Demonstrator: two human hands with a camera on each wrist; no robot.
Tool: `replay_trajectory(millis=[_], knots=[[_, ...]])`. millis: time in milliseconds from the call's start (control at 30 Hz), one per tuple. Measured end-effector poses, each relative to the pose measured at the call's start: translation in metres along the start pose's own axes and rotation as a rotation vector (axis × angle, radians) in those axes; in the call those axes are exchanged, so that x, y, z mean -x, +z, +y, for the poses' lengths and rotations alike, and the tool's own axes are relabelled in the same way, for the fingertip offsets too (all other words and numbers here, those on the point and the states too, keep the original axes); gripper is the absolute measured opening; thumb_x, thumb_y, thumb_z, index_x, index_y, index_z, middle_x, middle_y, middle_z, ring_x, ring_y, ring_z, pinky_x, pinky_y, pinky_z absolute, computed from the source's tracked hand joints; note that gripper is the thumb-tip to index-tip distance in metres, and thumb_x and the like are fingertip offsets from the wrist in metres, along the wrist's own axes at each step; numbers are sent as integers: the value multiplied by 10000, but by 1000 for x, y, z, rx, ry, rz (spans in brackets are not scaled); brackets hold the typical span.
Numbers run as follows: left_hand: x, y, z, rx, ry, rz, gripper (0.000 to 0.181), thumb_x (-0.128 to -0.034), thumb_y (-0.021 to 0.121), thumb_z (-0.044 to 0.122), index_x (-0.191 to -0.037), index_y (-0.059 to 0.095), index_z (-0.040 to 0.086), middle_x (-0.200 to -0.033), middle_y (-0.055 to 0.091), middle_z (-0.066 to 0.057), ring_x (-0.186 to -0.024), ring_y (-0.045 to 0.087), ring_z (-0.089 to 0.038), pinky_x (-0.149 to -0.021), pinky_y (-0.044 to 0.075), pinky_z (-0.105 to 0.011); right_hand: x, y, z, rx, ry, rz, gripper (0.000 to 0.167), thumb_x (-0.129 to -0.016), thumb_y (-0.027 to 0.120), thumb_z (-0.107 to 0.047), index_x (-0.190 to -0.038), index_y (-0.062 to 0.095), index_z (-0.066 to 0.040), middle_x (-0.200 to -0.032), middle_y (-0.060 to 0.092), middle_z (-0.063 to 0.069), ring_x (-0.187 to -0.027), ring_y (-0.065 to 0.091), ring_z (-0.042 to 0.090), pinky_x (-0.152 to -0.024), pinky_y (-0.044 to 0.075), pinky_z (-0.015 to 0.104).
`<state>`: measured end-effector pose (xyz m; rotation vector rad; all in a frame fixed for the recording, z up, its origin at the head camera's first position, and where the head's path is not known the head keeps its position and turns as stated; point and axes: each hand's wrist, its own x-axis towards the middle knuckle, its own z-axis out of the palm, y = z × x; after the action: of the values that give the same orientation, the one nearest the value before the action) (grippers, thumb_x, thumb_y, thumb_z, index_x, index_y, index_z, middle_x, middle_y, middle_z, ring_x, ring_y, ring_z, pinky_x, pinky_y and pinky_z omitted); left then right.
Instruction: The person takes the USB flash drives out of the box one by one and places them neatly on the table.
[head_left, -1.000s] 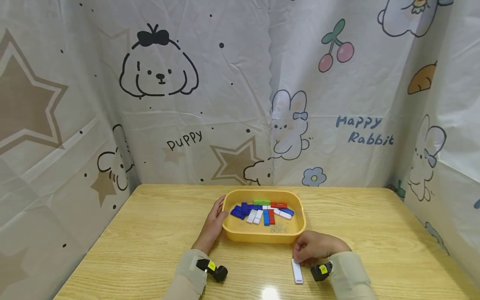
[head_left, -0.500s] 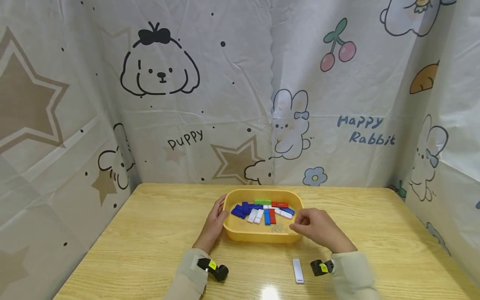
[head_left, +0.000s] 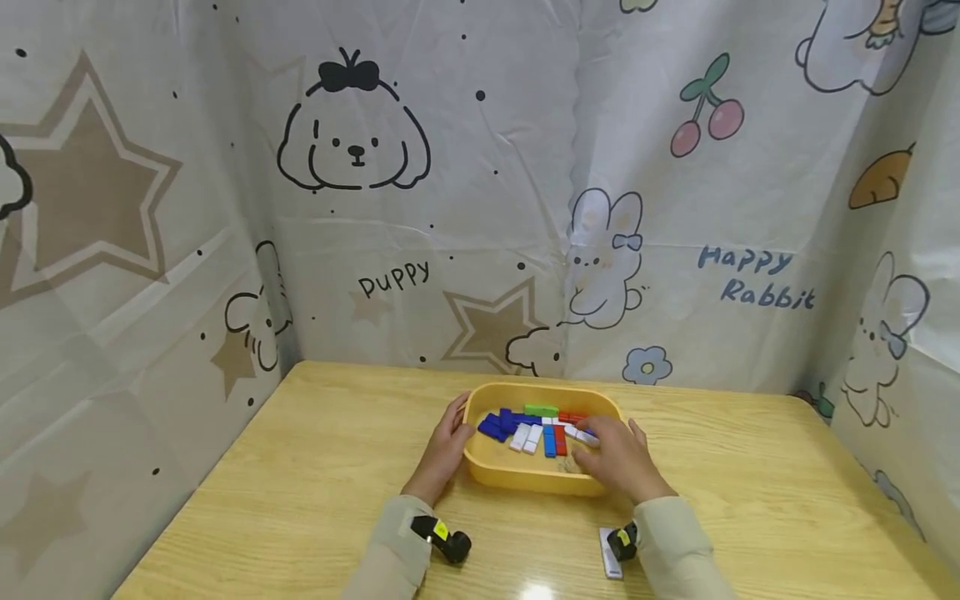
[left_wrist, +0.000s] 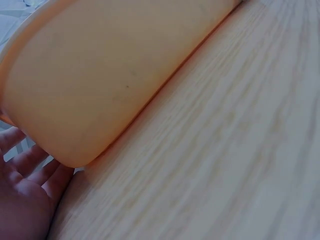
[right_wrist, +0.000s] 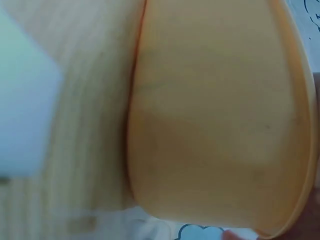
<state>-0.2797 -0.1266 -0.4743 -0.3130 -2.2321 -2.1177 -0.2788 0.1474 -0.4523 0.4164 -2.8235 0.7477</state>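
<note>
A yellow plastic tub [head_left: 517,481] stands on the table, holding several small flat oblong pieces in blue, white, red and green. My left hand [head_left: 441,450] holds the tub's left end, thumb at the rim; in the left wrist view, the fingers [left_wrist: 42,172] lie against the outer wall. My right hand [head_left: 618,454] reaches over the right rim into the tub, thumb and fingertips apart around a white piece [head_left: 581,435]; contact with it cannot be made out. Another white oblong piece [head_left: 609,554] lies on the table below the right wrist, blurred in the right wrist view.
The wooden table [head_left: 315,483] runs back to a printed curtain [head_left: 480,208], which also hangs along both sides. Blue pieces [head_left: 510,423] are heaped at the tub's left, beside two white ones [head_left: 526,438]. A green piece [head_left: 541,411] lies by the back wall.
My right hand let go of the white piece on the table, rose, and moved into the tub's right side, its fingers spreading. My left hand stays at the tub. The head view has shifted slightly.
</note>
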Motion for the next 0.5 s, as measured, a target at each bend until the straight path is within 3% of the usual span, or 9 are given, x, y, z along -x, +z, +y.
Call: replay_trajectory(millis=[133, 233, 333, 500], knots=[[-7, -1, -11, 4, 16, 7, 585, -934, 416, -6, -1501, 274, 21, -1474, 365, -265, -1350, 366, -396, -1053, 373, -495, -7, -3, -5, 89, 88, -119, 409, -794, 720, -239, -1161, 662, -67, -1197, 633, 103, -1127, 544, 313, -927, 357, 599], [-12, -1, -23, 12, 3, 18, 586, -941, 422, 6, -1507, 292, 83, -1483, 376, -223, -1354, 375, -360, -1060, 368, -485, -11, -3, -9, 155, 147, -183, 439, -770, 727, -235, -1175, 651, -84, -1195, 625, 94, -1102, 540, 294, -890, 369, 636], [-14, 0, -30, 4, -4, 33, 582, -945, 427, 30, -1506, 310, 132, -1481, 394, -188, -1348, 394, -329, -1055, 381, -468, -14, -2, -10, 201, 176, -210, 449, -752, 751, -231, -1167, 648, -95, -1165, 626, 91, -1077, 542, 291, -905, 344, 676], [-15, 1, -33, 0, 0, 47, 584, -935, 433, 41, -1499, 325, 148, -1471, 410, -177, -1340, 407, -316, -1047, 394, -459, -17, -1, -10, 222, 184, -212, 351, -749, 756, -219, -1073, 670, -115, -1056, 645, 62, -971, 561, 269, -865, 370, 622]])
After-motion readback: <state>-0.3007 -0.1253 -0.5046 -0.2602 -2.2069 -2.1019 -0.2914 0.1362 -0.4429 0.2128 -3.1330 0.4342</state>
